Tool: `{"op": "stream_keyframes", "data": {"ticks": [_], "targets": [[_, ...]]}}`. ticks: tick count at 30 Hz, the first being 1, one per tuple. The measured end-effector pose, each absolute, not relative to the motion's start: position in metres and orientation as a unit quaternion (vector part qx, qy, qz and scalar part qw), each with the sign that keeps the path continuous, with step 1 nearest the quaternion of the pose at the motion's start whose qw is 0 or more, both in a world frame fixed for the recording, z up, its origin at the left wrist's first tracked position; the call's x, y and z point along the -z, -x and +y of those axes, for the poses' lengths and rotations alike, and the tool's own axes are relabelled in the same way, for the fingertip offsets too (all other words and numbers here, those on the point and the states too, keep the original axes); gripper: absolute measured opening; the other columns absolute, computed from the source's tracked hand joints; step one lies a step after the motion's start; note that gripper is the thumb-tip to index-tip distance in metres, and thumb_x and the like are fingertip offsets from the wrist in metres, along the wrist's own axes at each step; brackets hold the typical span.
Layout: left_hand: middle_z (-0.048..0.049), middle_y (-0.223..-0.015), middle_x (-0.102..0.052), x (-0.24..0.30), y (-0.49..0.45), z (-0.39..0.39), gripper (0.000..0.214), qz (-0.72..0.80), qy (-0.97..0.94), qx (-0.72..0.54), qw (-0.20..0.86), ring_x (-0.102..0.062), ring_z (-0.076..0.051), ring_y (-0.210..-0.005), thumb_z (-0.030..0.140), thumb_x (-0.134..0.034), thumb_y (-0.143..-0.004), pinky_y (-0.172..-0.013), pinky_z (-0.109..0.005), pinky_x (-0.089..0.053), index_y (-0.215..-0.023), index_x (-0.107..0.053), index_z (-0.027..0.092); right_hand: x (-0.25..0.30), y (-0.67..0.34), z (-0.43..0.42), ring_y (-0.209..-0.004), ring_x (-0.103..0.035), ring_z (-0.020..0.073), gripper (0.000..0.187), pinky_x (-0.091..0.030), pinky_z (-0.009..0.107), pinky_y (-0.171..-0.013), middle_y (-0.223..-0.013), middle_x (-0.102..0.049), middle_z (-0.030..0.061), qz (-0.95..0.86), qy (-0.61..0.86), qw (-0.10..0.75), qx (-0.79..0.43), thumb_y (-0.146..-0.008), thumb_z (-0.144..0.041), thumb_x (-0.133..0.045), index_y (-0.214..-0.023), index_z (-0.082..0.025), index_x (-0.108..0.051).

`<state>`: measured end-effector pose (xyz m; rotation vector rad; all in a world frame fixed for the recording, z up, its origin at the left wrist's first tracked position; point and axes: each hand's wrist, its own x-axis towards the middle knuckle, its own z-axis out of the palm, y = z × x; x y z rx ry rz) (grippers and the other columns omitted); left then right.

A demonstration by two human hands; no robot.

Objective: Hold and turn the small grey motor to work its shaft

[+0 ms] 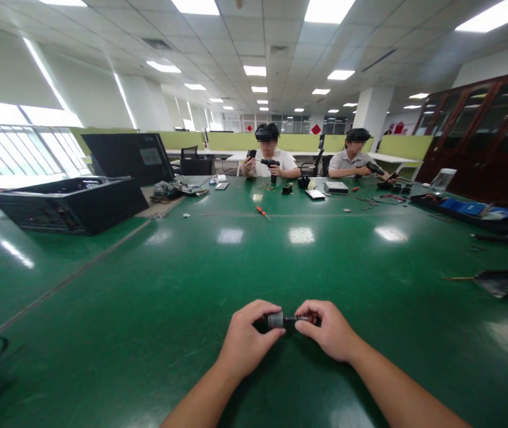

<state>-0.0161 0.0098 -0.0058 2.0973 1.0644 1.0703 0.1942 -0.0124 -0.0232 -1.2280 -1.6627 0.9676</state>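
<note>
Both of my hands meet low over the green table [218,285], close to its near edge. My left hand [247,343] is closed on a small grey cylindrical part [275,320], pinched between thumb and fingers. My right hand [327,329] pinches the dark thin shaft [300,318] that sticks out of that part's right end. The piece is held level, just above the tabletop.
An open black computer case [69,203] lies at the left, a red-handled screwdriver [262,211] at mid-table. Two people sit at the far side holding power drills [272,167], with small parts around them. Dark trays [467,212] and a dark panel [505,280] lie at the right.
</note>
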Motion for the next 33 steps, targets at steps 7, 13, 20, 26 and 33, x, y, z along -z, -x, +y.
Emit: {"op": "stream_keyframes", "data": {"ticks": [7, 13, 20, 26, 33], "targets": [[0.0008, -0.091, -0.07, 0.0089, 0.0152, 0.0108, 0.032, 0.405, -0.783, -0.4, 0.248, -0.064, -0.018, -0.085, 0.008, -0.079, -0.066, -0.078, -0.029, -0.048, -0.092, -0.07, 0.024, 0.0262, -0.1966, -0.008, -0.057, -0.048, 0.0121, 0.01, -0.036, 0.023, -0.055, -0.062, -0.056, -0.0015, -0.673, 0.484, 0.41, -0.38, -0.077, -0.022, -0.064, -0.083, -0.015, -0.068], [0.0014, -0.091, -0.07, 0.0107, 0.0141, 0.0119, 0.032, 0.405, -0.785, -0.407, 0.232, -0.064, -0.017, -0.085, 0.009, -0.078, -0.066, -0.075, -0.028, -0.048, -0.093, -0.07, 0.025, 0.025, -0.1942, -0.0087, -0.055, -0.047, 0.0118, 0.011, -0.036, 0.023, -0.053, -0.061, -0.055, -0.0019, -0.677, 0.497, 0.423, -0.34, -0.077, -0.022, -0.063, -0.083, -0.015, -0.068], [-0.001, -0.092, -0.071, 0.0096, 0.0146, 0.0113, 0.029, 0.41, -0.778, -0.417, 0.23, -0.064, -0.019, -0.086, 0.011, -0.076, -0.067, -0.075, -0.03, -0.049, -0.093, -0.07, 0.023, 0.0246, -0.1933, -0.0089, -0.056, -0.049, 0.0122, 0.012, -0.038, 0.023, -0.054, -0.062, -0.058, -0.0009, -0.667, 0.5, 0.436, -0.339, -0.077, -0.023, -0.063, -0.084, -0.014, -0.068], [-0.0022, -0.093, -0.07, 0.0096, 0.0151, 0.0134, 0.029, 0.414, -0.776, -0.415, 0.233, -0.064, -0.02, -0.087, 0.013, -0.075, -0.067, -0.077, -0.032, -0.05, -0.094, -0.07, 0.023, 0.0277, -0.1949, -0.0066, -0.057, -0.05, 0.0128, 0.012, -0.039, 0.024, -0.055, -0.062, -0.058, -0.0008, -0.666, 0.504, 0.43, -0.344, -0.079, -0.024, -0.063, -0.085, -0.015, -0.068], [-0.0024, -0.096, -0.069, 0.0086, 0.0143, 0.0133, 0.029, 0.403, -0.779, -0.43, 0.211, -0.064, -0.02, -0.091, 0.008, -0.072, -0.068, -0.079, -0.031, -0.05, -0.094, -0.068, 0.022, 0.0279, -0.1963, -0.0072, -0.057, -0.051, 0.0134, 0.012, -0.039, 0.024, -0.055, -0.062, -0.059, -0.0007, -0.666, 0.497, 0.442, -0.339, -0.077, -0.024, -0.064, -0.085, -0.016, -0.068]]}}
